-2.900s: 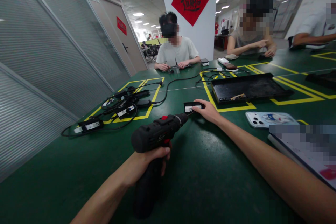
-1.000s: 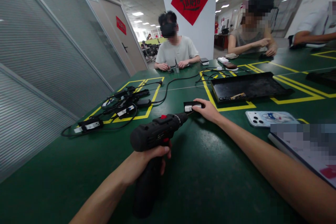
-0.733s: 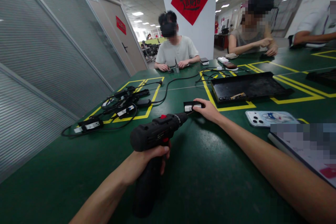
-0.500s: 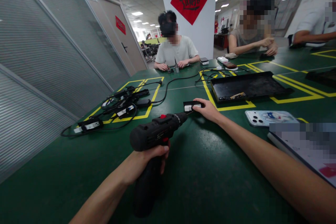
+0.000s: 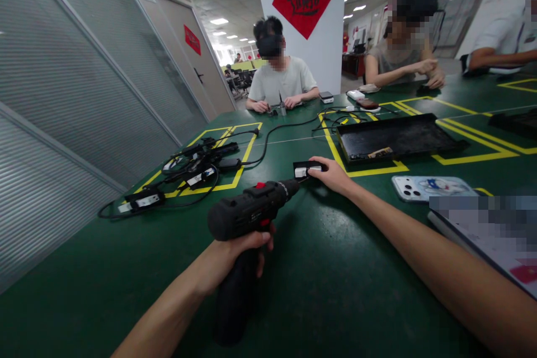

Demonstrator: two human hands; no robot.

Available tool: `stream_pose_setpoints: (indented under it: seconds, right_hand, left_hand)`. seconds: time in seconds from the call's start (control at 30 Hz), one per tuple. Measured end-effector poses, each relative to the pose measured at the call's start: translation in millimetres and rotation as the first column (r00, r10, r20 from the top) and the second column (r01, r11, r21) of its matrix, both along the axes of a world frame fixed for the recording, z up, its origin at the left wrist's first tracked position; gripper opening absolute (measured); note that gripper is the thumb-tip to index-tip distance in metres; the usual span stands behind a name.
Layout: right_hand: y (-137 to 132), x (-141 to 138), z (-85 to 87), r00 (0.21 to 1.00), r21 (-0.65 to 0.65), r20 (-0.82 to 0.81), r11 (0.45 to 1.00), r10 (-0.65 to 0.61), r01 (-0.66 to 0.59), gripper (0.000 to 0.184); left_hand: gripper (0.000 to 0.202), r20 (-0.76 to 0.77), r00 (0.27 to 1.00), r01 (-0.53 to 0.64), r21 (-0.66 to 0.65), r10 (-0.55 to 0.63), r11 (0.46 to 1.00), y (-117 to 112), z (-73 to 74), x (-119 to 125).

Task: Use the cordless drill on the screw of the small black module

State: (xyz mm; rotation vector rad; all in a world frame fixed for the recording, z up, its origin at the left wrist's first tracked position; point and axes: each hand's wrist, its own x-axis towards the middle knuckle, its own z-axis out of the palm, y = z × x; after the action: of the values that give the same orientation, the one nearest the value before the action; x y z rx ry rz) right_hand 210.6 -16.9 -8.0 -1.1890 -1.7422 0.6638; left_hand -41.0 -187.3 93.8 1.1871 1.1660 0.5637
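Observation:
My left hand is wrapped round the grip of a black cordless drill with red buttons. The drill points forward and right, and its thin bit reaches the near side of a small black box with a white label. Whether the bit touches the box or sits in it, I cannot tell. My right hand grips that box at its right end, thumb in front, holding it on the green table. The fingers behind the box are hidden.
Black power adapters and cables lie heaped at the left. A black tray stands at the back right, with a phone and a blurred flat object nearer. Co-workers sit across the table; a cable runs over its middle.
The drill, the box and both hands stay almost in place. The fingers of my left hand round the drill grip have shifted slightly.

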Motion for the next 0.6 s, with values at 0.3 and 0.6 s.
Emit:
stream_pose_setpoints:
  seconds: [0.3,0.6]
  right_hand:
    - [-1.4,-0.8,1.5,1.000,-0.012,-0.009,1.000,0.002,-0.002,0.037]
    - [-3.3,-1.7,2.7,1.000,0.002,0.008,1.000,-0.018,0.018,0.037]
  left_hand:
    - [0.023,-0.002,1.000,0.002,0.029,-0.002,1.000,-0.9,-1.1,-1.3]
    - [0.023,-0.028,0.999,0.019,0.027,-0.018,0.999,-1.8,-0.1,-2.4]
